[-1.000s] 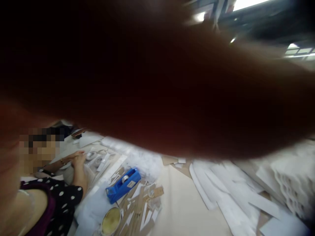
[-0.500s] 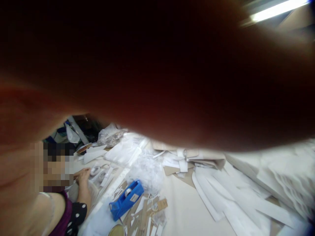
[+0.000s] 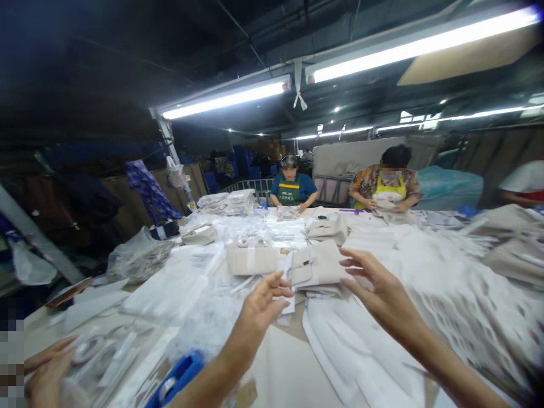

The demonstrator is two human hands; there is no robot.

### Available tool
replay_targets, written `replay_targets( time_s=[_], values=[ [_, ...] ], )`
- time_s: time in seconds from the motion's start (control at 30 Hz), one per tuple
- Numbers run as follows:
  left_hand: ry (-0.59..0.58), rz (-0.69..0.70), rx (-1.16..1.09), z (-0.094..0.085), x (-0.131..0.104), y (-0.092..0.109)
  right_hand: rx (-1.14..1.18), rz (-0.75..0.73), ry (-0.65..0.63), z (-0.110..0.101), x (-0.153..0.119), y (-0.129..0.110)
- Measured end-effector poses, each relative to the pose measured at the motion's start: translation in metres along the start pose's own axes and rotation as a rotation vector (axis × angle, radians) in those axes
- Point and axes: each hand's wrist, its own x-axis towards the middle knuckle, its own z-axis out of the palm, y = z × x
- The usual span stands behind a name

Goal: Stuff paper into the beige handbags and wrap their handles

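Observation:
Both of my arms reach forward over a cluttered worktable. Between the hands lies a beige handbag [image 3: 325, 260] with a small dark clasp on its front piece. My left hand [image 3: 261, 300] hovers just short of the bag's near left side, its fingers apart and holding nothing. At the bag's right end is my right hand [image 3: 380, 286], also open, with spread fingertips close to the edge; whether they touch it I cannot tell. Another beige bag [image 3: 251, 259] with a pale strip round it stands behind my left hand. A blue tape dispenser [image 3: 181, 377] is partly hidden by my left forearm.
White sheets [image 3: 340, 334] and layered pale pieces [image 3: 454, 300] spread across the right side. Crumpled clear plastic [image 3: 208, 323] lies left of centre. A co-worker's hands [image 3: 51, 368] show at the lower left, and two co-workers [image 3: 291, 187] sit across the table.
A large dark blur that covered most of the view is gone. The view has risen to show the far side of the table, and both my hands now extend towards the beige handbag.

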Motion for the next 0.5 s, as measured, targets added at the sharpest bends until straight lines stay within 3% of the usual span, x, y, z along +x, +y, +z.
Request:
replay_targets(
  time_s=[0.13, 0.23, 0.33, 0.5],
  values=[
    [0.195, -0.47, -0.288, -0.001, 0.072, -0.144, 0.039, 0.446, 0.055, 0.016, 0.005, 0.152],
    [0.303, -0.662, -0.399, 0.0, 0.113, -0.22, 0.1, 0.666, 0.076, 0.023, 0.005, 0.244],
    [0.369, -0.733, -0.46, 0.011, 0.15, -0.26, 0.089, 0.807, 0.12, 0.03, 0.019, 0.3],
    [0.58, -0.684, -0.61, 0.039, 0.21, -0.302, 0.025, 0.943, 0.082, 0.042, 0.053, 0.357]
  ],
)
